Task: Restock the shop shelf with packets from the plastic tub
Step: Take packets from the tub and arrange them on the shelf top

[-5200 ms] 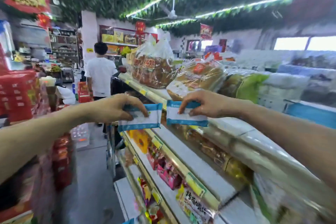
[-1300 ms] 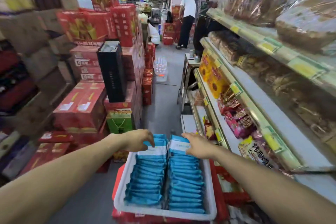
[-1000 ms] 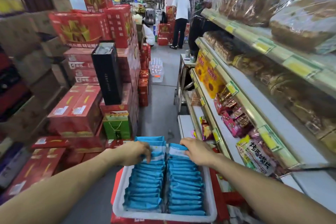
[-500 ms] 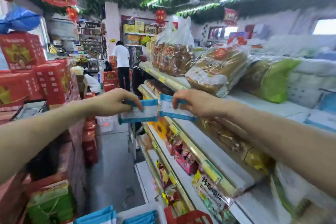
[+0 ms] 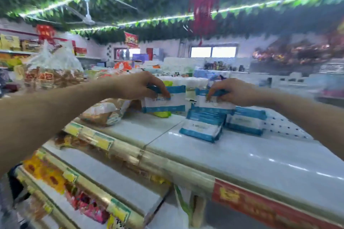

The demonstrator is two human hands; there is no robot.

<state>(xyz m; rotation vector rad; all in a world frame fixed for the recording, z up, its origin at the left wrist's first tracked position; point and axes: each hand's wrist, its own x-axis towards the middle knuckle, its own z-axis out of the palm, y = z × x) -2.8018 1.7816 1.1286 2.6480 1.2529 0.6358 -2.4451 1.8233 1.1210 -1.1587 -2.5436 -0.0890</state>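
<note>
blue-and-white packets going onto the top shelf (image 5: 242,156), two at a time. left hand (image 5: 137,85) pinching the left packet (image 5: 165,105) by its upper edge, fingers clamped on it, holding it upright over the back middle of the shelf. right hand (image 5: 236,92) gripping the right packet (image 5: 214,101) the same way, fingers curled over its top, just above the front stack (image 5: 202,128). back stack (image 5: 245,120) lying just beside that one, toward the right edge.

progress, as a judgement: two low stacks shelved, two packets being set down. plastic tub not showing, so the remainder can't be told.

in the way: green packet (image 5: 163,114) sitting under the left packet, bagged loaf (image 5: 104,112) crowding in from the left, tall bread bags (image 5: 54,74) standing beyond. yellow price labels (image 5: 100,139) lining the front edge.
</note>
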